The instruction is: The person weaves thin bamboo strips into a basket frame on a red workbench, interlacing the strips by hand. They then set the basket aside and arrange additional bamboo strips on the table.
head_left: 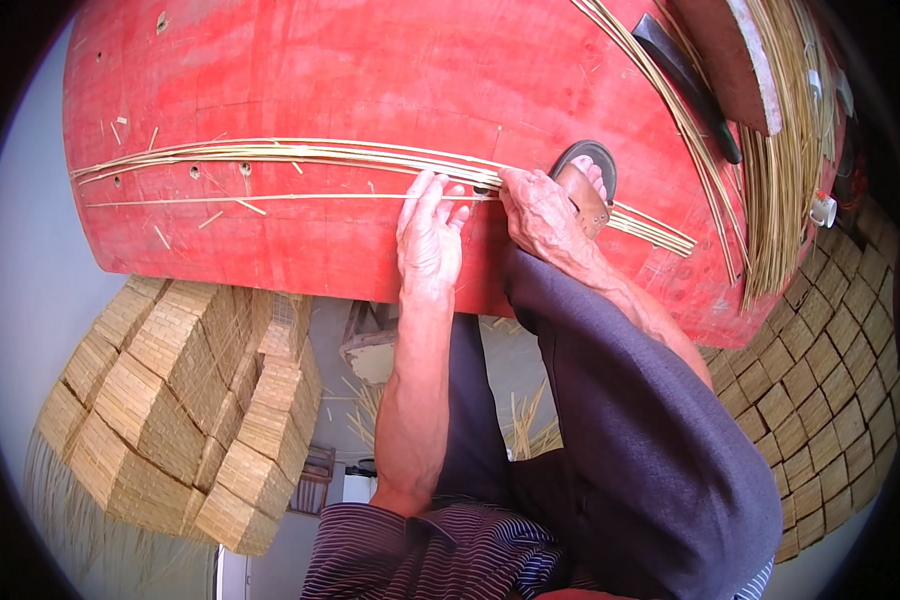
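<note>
Long, thin straw-coloured strips (pixel 300 152), looking like split bamboo, lie across a red board (pixel 370 90). My right hand (pixel 545 215) is closed at the bundle just left of my sandalled foot (pixel 588 180), its fingertips pinching strips. Beneath the sandal the bundle passes, and its cut ends (pixel 655 232) come out to the right. My left hand (pixel 432 225) is beside the bundle, palm turned partly up and fingers stretched and apart. A single separate strip (pixel 270 198) runs along the board toward the left hand's fingers; whether they touch it I cannot tell.
At the right lie a black-handled blade-like tool (pixel 685 85), a brown block (pixel 735 60), a thick heap of strips (pixel 780 180) and a white cup (pixel 822 210). Stacked woven pieces (pixel 180 410) stand below left, more woven pieces (pixel 830 380) at right. Short offcuts (pixel 252 207) litter the board.
</note>
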A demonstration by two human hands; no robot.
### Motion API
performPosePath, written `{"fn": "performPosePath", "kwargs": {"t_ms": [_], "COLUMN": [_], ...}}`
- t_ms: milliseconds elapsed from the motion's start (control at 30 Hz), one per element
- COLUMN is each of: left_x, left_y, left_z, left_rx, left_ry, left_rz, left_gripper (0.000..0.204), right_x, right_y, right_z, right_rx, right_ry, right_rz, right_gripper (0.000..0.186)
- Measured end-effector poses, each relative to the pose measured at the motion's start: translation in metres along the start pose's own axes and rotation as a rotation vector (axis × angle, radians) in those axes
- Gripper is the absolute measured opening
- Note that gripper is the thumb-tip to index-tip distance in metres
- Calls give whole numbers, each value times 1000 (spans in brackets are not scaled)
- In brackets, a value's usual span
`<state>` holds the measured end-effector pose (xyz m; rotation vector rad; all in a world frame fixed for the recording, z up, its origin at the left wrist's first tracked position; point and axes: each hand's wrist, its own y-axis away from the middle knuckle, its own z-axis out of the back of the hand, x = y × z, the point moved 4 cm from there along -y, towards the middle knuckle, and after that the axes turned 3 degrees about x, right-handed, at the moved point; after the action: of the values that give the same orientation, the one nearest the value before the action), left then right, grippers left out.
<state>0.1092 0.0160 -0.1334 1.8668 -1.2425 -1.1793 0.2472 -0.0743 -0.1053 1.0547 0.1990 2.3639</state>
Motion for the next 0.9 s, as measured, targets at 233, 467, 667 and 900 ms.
{"fn": "performPosePath", "kwargs": {"t_ms": [233,467,667,900], "left_x": [4,4,6,7], "left_y": [-6,-8,-15,-12], "left_z": [9,6,11,2], "left_rx": [52,105,-15,-82], "left_ry": [0,-80,-294,-295], "left_rz": [-34,-75,-184,-244], "left_gripper": [21,20,20,14], "right_x": [-3,-8,-11,-14], "right_y": [-6,-13,-26,-32], "right_z": [1,-2,0,9], "right_rx": [-121,-39,112,40], "right_ry": [-80,21,55,-151], "right_rz": [59,51,-93,7], "right_gripper": [13,14,12,10]}}
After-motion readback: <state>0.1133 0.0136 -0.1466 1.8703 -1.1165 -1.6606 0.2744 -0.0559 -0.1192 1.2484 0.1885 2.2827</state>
